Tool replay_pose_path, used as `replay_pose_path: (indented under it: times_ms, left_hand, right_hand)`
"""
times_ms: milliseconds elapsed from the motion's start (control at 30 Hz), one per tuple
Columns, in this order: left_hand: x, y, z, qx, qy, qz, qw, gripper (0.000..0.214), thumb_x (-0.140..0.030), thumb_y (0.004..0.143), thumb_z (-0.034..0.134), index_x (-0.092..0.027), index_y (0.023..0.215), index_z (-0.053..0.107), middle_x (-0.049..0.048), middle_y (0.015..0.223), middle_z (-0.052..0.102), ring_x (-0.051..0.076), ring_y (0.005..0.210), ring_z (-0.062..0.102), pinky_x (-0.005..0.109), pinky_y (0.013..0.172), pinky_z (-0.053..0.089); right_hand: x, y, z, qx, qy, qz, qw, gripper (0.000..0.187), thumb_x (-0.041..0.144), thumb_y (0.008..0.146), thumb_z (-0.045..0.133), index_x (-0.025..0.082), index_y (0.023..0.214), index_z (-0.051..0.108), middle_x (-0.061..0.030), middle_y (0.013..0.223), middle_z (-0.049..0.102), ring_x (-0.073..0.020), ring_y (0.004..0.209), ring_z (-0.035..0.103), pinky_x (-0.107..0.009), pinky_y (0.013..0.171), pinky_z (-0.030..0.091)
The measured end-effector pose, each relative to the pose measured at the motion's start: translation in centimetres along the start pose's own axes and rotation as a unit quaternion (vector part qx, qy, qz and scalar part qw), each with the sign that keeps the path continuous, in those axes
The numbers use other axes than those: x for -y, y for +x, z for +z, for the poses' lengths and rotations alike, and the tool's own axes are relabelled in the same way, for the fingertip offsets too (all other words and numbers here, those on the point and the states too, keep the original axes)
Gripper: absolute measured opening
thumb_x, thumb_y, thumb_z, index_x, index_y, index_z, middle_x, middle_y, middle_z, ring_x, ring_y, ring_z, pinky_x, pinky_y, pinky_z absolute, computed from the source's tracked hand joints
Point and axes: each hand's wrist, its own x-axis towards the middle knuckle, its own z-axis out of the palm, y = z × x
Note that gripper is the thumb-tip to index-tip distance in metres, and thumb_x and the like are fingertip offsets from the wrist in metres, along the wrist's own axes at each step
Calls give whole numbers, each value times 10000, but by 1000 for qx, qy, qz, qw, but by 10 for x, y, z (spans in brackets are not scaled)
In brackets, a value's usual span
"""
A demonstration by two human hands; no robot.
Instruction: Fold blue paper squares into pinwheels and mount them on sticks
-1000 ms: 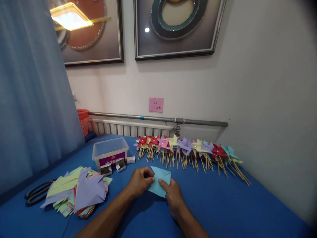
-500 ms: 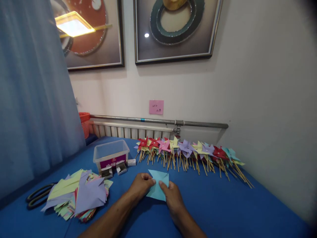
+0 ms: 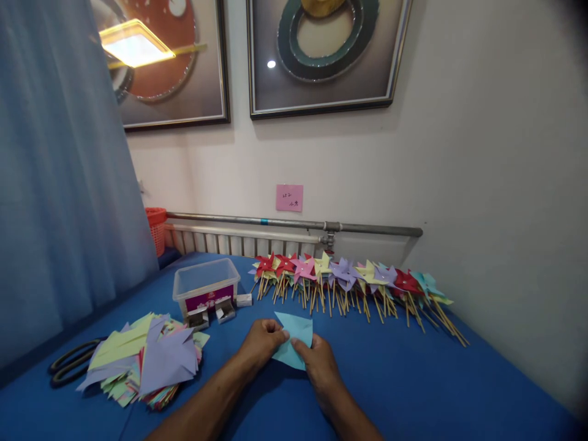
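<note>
A light blue square of paper (image 3: 299, 327), with slits running in from its corners, is held up between both hands above the blue table. My left hand (image 3: 264, 340) pinches its left side, thumb lying on the front face. On the lower right, my right hand (image 3: 316, 358) grips the sheet with the thumb pressed near the middle, close to the left thumb. The fingers behind the paper are hidden. Left of my left arm lies a loose pile of cut paper pieces (image 3: 168, 361) in purple, yellow, green and other colours.
Black-handled scissors (image 3: 73, 362) lie partly under the pile. A clear plastic tub (image 3: 206, 277) stands behind it, with small open boxes (image 3: 225, 310) in front. Paper pinwheels on sticks (image 3: 345, 274) line the back of the blue table (image 3: 436, 380). A blue curtain (image 3: 68, 171) hangs at left.
My right thumb has moved slightly left across the paper toward the left thumb. The right edge of the sheet tilts a little more. Everything else stays in place.
</note>
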Motion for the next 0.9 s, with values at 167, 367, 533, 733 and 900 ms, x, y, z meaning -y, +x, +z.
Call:
replay_pose_path:
  times_ms: [167,367,533,733,900]
  left_hand:
    - [-2,-2,-2,8,-6,-4,1000,283,-336,641,763,-204,588,518,-68,507,468,88,497,358,257,530,266]
    - [1,1,-2,5,-18,4,1000,292,-354,632,769,-198,603,524,-68,503,474,86,492,355,258,528,258]
    - [-1,-1,-1,25,-37,5,999,303,-353,572,789,-192,602,534,-68,512,488,80,487,377,254,525,277]
    - [-2,-4,1,27,-46,2,999,275,-322,568,773,-189,593,533,-57,518,515,83,480,403,250,525,291]
    - [-1,-3,2,23,-43,-13,999,257,-298,573,748,-198,585,511,-52,516,511,90,481,403,254,525,283]
  right_hand:
    - [-15,8,-3,-4,-19,-10,1000,299,401,663,767,172,855,786,-68,759,794,-214,602,673,-297,559,503]
    - [-19,11,-5,19,-26,-21,999,352,451,703,756,165,908,780,-75,782,797,-231,654,700,-310,600,531]
    - [-11,6,-4,28,-39,-15,999,363,472,709,746,170,908,775,-71,775,791,-231,654,696,-316,616,532]
    - [-10,4,-2,20,-24,-12,999,406,495,686,773,162,918,772,-62,753,779,-233,666,690,-308,605,518]
    - [-1,-3,-1,36,82,-6,996,453,579,753,756,186,979,741,-52,796,778,-238,718,720,-312,640,535]
